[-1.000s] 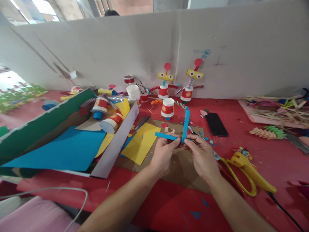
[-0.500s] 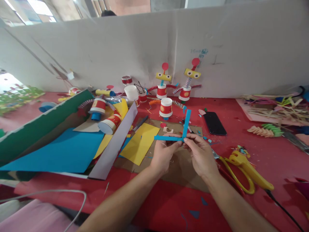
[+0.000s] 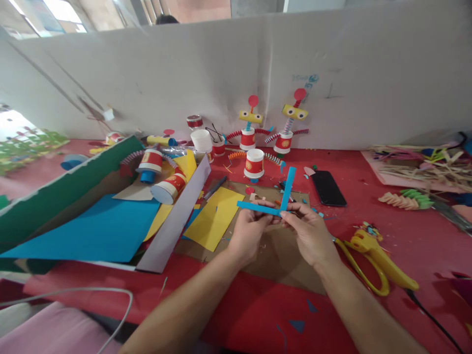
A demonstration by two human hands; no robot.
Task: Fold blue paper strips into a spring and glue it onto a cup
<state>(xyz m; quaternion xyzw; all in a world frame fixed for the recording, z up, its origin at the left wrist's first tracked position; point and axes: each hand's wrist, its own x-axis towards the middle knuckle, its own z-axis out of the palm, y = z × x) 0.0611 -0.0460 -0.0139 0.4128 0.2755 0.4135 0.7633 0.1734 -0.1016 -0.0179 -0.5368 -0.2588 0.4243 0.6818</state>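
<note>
Two blue paper strips (image 3: 285,189) are joined at a right angle, one pointing left, one pointing up and away. My left hand (image 3: 249,233) and my right hand (image 3: 309,236) both pinch the strips at the corner where they meet, above a brown cardboard sheet (image 3: 273,255). Both hands have fingers closed on the paper. A yellow paper sheet (image 3: 216,216) lies just left of my left hand.
Yellow scissors (image 3: 376,260) lie right of my right hand, a black phone (image 3: 328,188) beyond. Paper-cup robot figures (image 3: 254,162) stand by the white partition (image 3: 236,78). An open box (image 3: 177,216) with blue paper and cups is at left. The table cover (image 3: 368,216) is red.
The strips' corner has shifted slightly, with the left strip now tilted a little; both hands keep pinching the joint and have barely moved.
</note>
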